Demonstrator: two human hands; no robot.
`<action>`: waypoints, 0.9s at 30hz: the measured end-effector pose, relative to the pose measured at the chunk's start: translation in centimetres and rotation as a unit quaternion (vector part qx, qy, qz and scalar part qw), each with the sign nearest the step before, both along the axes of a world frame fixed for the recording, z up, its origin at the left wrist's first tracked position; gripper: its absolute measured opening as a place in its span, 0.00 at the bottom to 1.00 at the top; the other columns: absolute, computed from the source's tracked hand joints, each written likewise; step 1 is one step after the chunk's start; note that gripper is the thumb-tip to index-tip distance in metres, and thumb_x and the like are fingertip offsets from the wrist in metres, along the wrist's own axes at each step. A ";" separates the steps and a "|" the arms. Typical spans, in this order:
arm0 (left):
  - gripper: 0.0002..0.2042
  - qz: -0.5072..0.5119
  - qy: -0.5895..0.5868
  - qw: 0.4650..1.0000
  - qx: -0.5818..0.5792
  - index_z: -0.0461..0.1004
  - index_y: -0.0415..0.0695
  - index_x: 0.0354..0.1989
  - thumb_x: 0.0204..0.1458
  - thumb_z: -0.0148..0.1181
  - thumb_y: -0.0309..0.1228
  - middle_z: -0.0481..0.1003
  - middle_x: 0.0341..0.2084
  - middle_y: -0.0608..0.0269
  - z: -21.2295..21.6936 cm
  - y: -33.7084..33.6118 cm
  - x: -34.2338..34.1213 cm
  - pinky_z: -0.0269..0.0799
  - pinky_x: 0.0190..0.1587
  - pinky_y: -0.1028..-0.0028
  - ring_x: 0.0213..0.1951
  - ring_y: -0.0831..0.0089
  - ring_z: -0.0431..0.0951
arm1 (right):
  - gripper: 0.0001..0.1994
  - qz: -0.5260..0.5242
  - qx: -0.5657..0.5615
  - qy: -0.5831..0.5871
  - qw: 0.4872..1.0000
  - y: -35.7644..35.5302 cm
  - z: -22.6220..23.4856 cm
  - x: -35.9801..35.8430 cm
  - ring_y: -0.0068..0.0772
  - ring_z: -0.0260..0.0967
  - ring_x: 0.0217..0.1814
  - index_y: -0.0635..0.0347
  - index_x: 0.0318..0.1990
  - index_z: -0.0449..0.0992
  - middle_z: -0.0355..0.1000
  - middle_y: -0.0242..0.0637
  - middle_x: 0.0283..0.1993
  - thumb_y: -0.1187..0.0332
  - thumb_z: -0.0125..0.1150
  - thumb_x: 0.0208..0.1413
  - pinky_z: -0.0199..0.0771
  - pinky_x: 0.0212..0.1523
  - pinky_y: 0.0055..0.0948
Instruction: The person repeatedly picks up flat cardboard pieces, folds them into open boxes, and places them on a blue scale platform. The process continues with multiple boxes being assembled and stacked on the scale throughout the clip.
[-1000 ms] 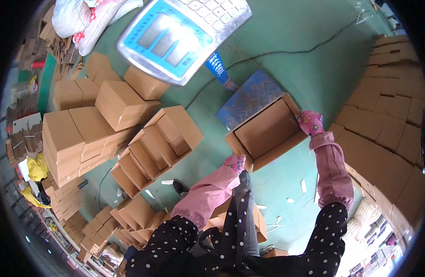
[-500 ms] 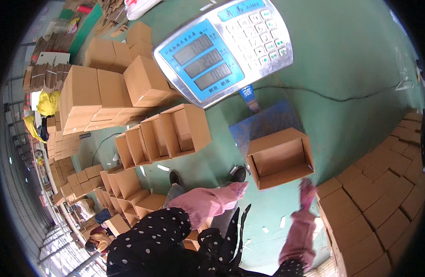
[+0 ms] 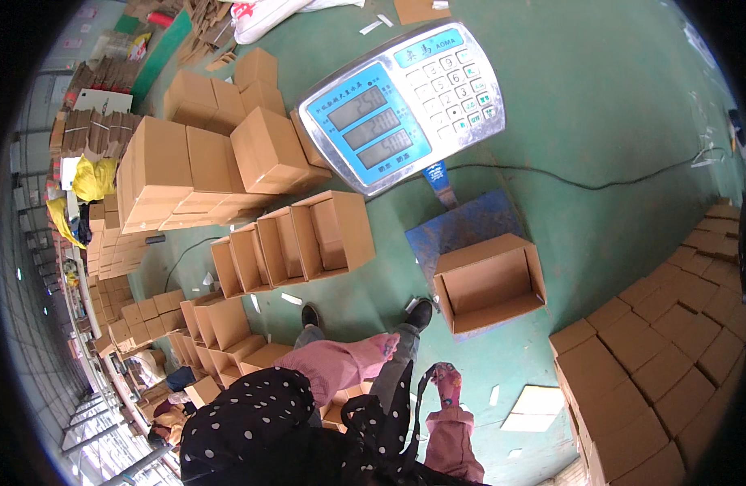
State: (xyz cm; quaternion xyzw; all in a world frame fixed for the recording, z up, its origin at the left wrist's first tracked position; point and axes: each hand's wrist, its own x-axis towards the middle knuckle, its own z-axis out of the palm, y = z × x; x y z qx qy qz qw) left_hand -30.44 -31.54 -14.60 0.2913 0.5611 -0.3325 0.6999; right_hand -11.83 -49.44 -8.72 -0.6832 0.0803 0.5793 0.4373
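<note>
While an open cardboard box [image 3: 490, 283] sits on the blue scale platform [image 3: 462, 231], both gloved hands hang near: right hand [image 3: 446, 384] empty, fingers loosely together; left hand [image 3: 386, 347] unclear. Open boxes [image 3: 292, 243] line the left; the scale display [image 3: 403, 105] stands far.

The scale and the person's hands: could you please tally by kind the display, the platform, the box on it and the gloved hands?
Scale display: 1
Blue platform: 1
Open cardboard box on the platform: 1
Gloved hands: 2, left hand and right hand
Total: 5
</note>
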 end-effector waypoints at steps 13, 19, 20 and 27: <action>0.10 -0.369 -0.072 0.889 0.259 0.62 0.42 0.30 0.47 0.47 0.36 0.62 0.19 0.59 2.7 2.4 14.1 0.63 0.26 0.68 0.22 0.67 0.65 | 0.24 0.212 -0.237 -0.602 0.733 2.6 -0.3 20.9 0.46 0.60 0.44 0.62 0.48 0.59 0.63 0.46 0.44 0.61 0.54 0.44 0.58 0.47 0.40; 0.09 -0.374 -0.109 0.863 0.321 0.62 0.42 0.30 0.47 0.46 0.35 0.60 0.18 0.59 1.5 0.1 18.4 0.62 0.26 0.68 0.21 0.67 0.65 | 0.22 0.421 -0.151 -0.432 0.783 4.3 -6.5 31.7 0.44 0.64 0.40 0.59 0.49 0.61 0.66 0.43 0.42 0.59 0.49 0.46 0.63 0.42 0.37; 0.09 -0.374 -0.120 0.856 0.335 0.61 0.42 0.30 0.48 0.46 0.35 0.60 0.18 0.59 1.5 -0.5 18.4 0.62 0.26 0.68 0.21 0.67 0.65 | 0.20 0.439 -0.160 -0.438 0.768 4.0 -6.7 33.0 0.43 0.64 0.40 0.59 0.48 0.62 0.66 0.43 0.42 0.59 0.46 0.48 0.64 0.41 0.36; 0.09 -0.497 -0.175 0.657 0.539 0.61 0.42 0.31 0.48 0.46 0.35 0.59 0.17 0.60 9.4 0.8 16.8 0.62 0.26 0.69 0.21 0.67 0.64 | 0.13 0.559 -0.231 -0.413 0.680 4.4 3.8 33.9 0.47 0.65 0.31 0.58 0.34 0.70 0.68 0.46 0.28 0.60 0.45 0.47 0.65 0.30 0.36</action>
